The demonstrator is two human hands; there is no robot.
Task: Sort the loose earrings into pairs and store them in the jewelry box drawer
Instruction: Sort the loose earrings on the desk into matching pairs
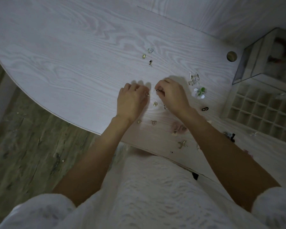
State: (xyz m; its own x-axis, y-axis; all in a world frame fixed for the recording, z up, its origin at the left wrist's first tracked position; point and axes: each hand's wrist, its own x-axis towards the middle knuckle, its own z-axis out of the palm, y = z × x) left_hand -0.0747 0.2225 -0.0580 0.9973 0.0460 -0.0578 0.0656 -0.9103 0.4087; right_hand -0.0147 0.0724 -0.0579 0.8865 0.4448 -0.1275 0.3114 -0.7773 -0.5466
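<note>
Loose earrings lie scattered over the white wood-grain table point(73, 55). My left hand point(131, 101) pinches a small gold earring point(148, 95) at its fingertips. Close beside it, my right hand point(172, 95) pinches a small silver earring point(157, 91). Between the wrists rests a gold stud point(155, 104). A gold earring point(144, 56), a clear heart-shaped one point(150, 50) and a dark one point(150, 62) sit farther back. Green-and-white flower earrings point(199, 92) and clear drop earrings point(193, 79) lie right of my right hand. The open drawer point(261, 111) with many small compartments is at the right edge.
The glass-sided jewelry box point(264, 60) stands behind the drawer at the far right. A round hole point(231, 56) is in the tabletop beside it. More earrings, among them black ones point(205, 109), gold crescents point(182, 144) and pink fluffy ones point(178, 128), lie near the front edge.
</note>
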